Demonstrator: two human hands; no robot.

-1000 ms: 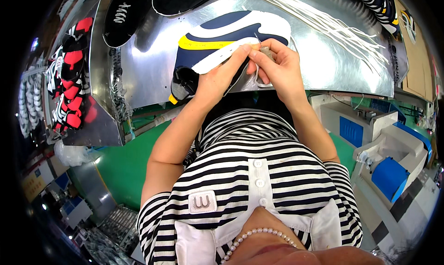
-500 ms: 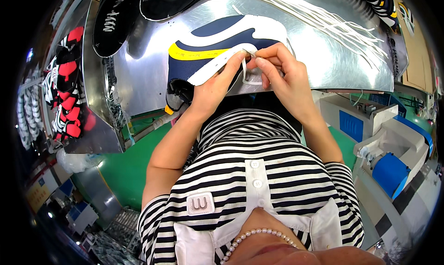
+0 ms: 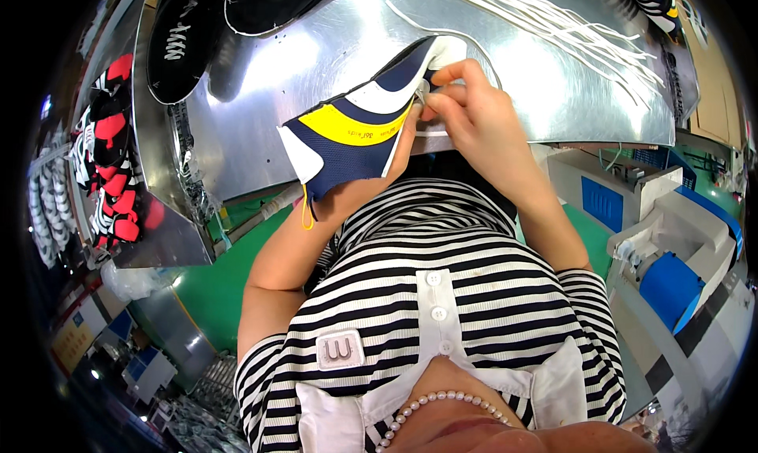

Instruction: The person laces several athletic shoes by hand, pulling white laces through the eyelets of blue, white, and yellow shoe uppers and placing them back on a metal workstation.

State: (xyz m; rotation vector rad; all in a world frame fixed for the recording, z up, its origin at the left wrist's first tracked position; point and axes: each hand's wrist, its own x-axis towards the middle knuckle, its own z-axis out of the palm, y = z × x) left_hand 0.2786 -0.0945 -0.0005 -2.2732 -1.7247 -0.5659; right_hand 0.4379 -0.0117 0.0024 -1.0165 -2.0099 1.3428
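Note:
A flat shoe upper (image 3: 351, 129) in navy, white and yellow is tilted above the near edge of the metal table. My left hand (image 3: 363, 194) is closed on it from below and behind, thumb near the lacing edge; most of its fingers are hidden. My right hand (image 3: 485, 113) pinches at that edge with thumb and forefinger, on a white shoelace whose pinched part is mostly covered. The shoelace (image 3: 454, 33) trails over the table beyond the hands. A small yellow loop (image 3: 306, 208) hangs from the upper's lower left corner.
A bundle of white shoelaces (image 3: 545, 26) lies at the far right of the metal table (image 3: 253, 149). Black shoe-shaped pieces (image 3: 178, 46) lie far left. Red, black and white uppers (image 3: 118, 169) are stacked left. A grey and blue machine (image 3: 663, 255) stands right.
The upper has turned over in my left hand, from its white lacing strip facing up to its yellow-striped side showing. The shoelace loop below my right fingers is no longer visible.

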